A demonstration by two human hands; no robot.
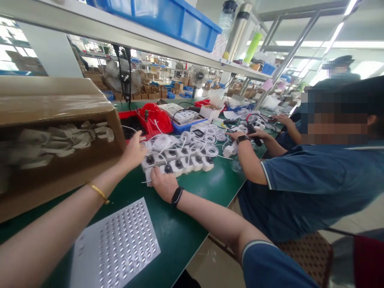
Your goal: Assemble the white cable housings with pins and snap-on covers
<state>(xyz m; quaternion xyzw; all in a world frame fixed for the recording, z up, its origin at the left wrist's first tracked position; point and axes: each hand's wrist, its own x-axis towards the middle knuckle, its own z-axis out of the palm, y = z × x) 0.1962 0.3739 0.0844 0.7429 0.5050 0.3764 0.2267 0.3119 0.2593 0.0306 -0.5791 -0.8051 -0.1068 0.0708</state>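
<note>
My left hand (135,151) is at the left end of a double row of white plastic housings (194,165) with black round parts on top. Its fingers are closed on what looks like a thin white cable (129,129); the fingertips are partly hidden. Lower down, my right hand (164,185) grips the near-left white housing (148,174) of the front row, thumb and fingers closed around its side. Coiled white cables (162,142) lie behind and over the housings.
A cardboard box (120,132) of white parts stands at left. A sheet with rows of silvery domes (129,240) lies in front. Behind are a red bin (159,120) and a shelf with a blue crate (168,24). At right, a co-worker (315,180) handles parts.
</note>
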